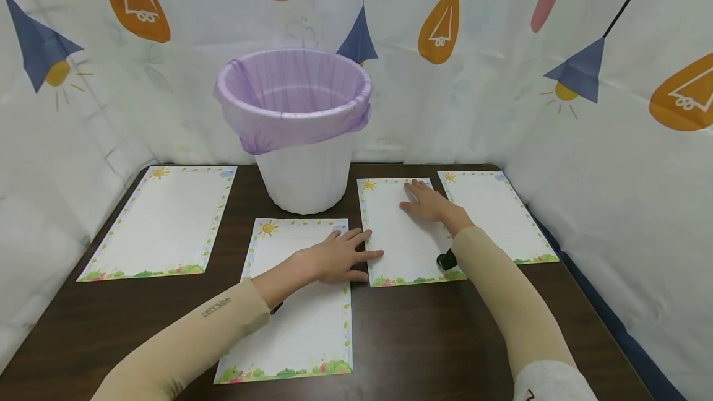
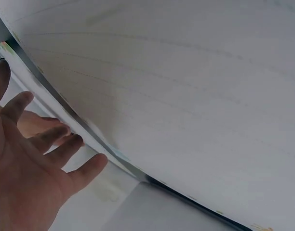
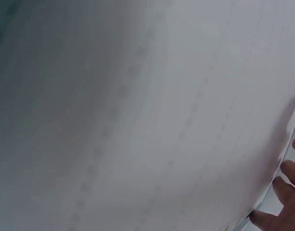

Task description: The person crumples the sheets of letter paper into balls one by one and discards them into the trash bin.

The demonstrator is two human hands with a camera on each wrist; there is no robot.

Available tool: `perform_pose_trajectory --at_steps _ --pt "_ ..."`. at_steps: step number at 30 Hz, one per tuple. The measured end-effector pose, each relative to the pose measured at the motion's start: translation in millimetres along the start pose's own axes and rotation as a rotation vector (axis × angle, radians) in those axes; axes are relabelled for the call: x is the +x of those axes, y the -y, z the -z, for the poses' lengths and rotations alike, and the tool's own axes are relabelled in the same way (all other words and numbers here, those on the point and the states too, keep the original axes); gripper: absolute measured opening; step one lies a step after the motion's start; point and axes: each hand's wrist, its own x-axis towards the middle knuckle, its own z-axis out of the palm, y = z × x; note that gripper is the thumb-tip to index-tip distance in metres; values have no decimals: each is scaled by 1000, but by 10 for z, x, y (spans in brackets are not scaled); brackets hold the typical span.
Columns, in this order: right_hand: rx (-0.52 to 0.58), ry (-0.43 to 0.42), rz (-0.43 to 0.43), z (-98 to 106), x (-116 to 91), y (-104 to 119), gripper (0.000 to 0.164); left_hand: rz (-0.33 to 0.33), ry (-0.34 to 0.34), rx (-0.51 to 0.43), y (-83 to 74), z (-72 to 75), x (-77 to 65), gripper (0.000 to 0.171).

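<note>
My left hand (image 1: 341,258) is spread wide and holds nothing. It lies above the upper right part of the near sheet (image 1: 320,339), with its back up and its digits pointing toward the right edge of the surface (image 1: 412,339). Its longest fingers pass that sheet's right edge and reach over the left margin of the right-middle sheet (image 1: 401,252). In the left wrist view the palm faces the camera, digits fanned apart.

My right hand (image 1: 431,204) is extended, also holding nothing, over the far half of the right-middle sheet, fingertips near its far edge and aimed at the far edge of the surface. I cannot tell whether either hand bears on the paper.

Both forearms run in from the near side: the left sleeve (image 1: 206,327) slants across the near sheet's left edge, and the right sleeve (image 1: 512,302) rises toward the far edge with its cuff over the right-middle sheet.

A far-left sheet (image 1: 161,221) occupies the surface's far left corner, a far-right sheet (image 1: 496,209) the far right corner. A white bin (image 1: 305,172) with a purple liner (image 1: 301,129) stands by the far edge, between the far-left and right-middle sheets.
</note>
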Motion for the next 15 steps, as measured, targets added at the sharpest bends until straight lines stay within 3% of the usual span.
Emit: perform_pose_trajectory --at_steps 7,15 --pt "-33 14 -12 32 30 29 71 21 53 9 -20 -42 32 59" --pt "-38 -3 -57 126 -5 -43 82 46 31 -38 -68 -19 27 54"
